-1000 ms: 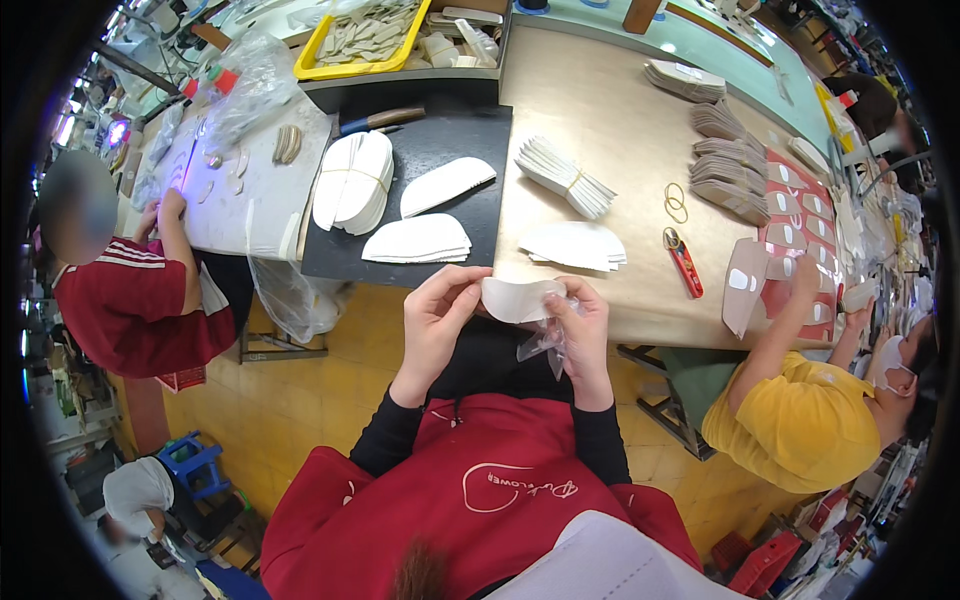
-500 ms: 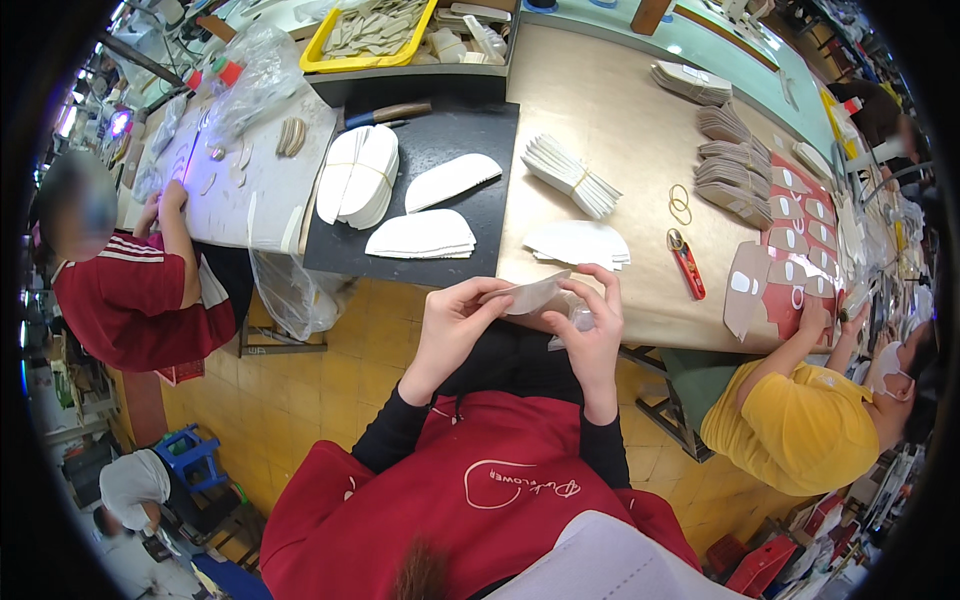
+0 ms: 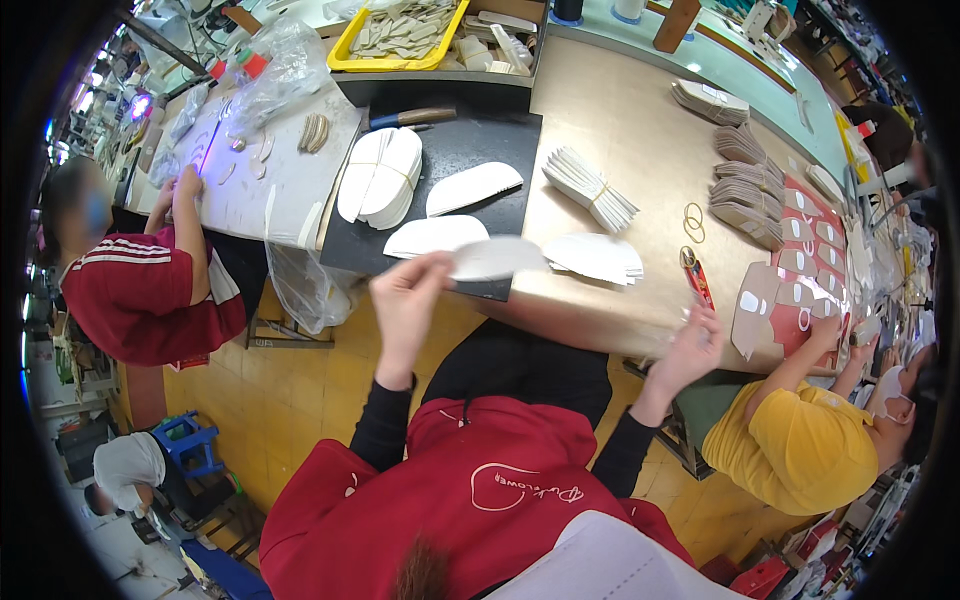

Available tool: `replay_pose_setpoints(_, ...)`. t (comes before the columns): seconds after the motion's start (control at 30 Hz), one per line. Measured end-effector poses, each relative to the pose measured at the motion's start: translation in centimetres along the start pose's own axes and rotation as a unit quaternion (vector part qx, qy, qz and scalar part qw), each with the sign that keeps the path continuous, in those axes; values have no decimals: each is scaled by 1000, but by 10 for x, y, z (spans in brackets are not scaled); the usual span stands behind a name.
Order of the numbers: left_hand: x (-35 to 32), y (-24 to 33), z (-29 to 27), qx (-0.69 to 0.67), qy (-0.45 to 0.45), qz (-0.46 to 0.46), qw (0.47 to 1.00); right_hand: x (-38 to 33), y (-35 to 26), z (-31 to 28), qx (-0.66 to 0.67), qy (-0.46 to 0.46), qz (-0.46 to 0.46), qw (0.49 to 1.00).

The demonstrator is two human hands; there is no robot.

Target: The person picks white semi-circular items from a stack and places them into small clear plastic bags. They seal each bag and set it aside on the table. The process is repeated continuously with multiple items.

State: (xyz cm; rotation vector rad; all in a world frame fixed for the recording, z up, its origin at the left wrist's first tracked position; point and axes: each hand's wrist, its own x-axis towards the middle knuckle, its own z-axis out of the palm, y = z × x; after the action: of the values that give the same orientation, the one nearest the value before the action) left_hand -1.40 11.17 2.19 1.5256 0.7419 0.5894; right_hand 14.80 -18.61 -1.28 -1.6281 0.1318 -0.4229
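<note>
My left hand (image 3: 405,305) pinches one end of a thin greyish-white half-oval piece (image 3: 498,259), held up over the table's front edge. Off to the right, my right hand (image 3: 688,348) is slightly blurred, its fingers drawn together near the red cutter. A pale bit shows at its fingertips, too small to name. Behind the held piece lie a fanned white stack (image 3: 598,258) on the brown paper and another white stack (image 3: 430,237) on the black mat (image 3: 470,140). Farther back are a single-looking white half-oval (image 3: 475,188) and a banded white bundle (image 3: 380,178).
A red cutter (image 3: 697,278), rubber bands (image 3: 694,222) and a banded fan bundle (image 3: 590,188) lie on the brown paper. Brown stacks (image 3: 748,185) stand at right. A yellow tray (image 3: 400,62) is at the back. People work on both sides, one in a yellow shirt (image 3: 800,430).
My hands have moved apart: the left went left and forward with the half-oval piece, the right swung away to the right. The whole view has shifted slightly.
</note>
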Motion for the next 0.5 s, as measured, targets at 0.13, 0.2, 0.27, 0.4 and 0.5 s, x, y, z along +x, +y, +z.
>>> replay_pose_setpoints(0.13,39,-13,-33,226,96,19,969,20,-2,-34,159,82,79,981)
replay_pose_setpoints(0.2,40,-19,-30,383,152,174,894,18,-2,-42,149,50,96,983)
replay_pose_setpoints(0.27,36,-24,-17,423,169,195,869,12,-1,-44,151,11,107,983)
replay_pose_setpoints(0.4,33,-23,3,503,181,208,819,-5,-1,-36,193,-56,129,971)
replay_pose_setpoints(0.5,34,-16,9,433,204,149,865,-15,-5,-25,230,-79,136,960)
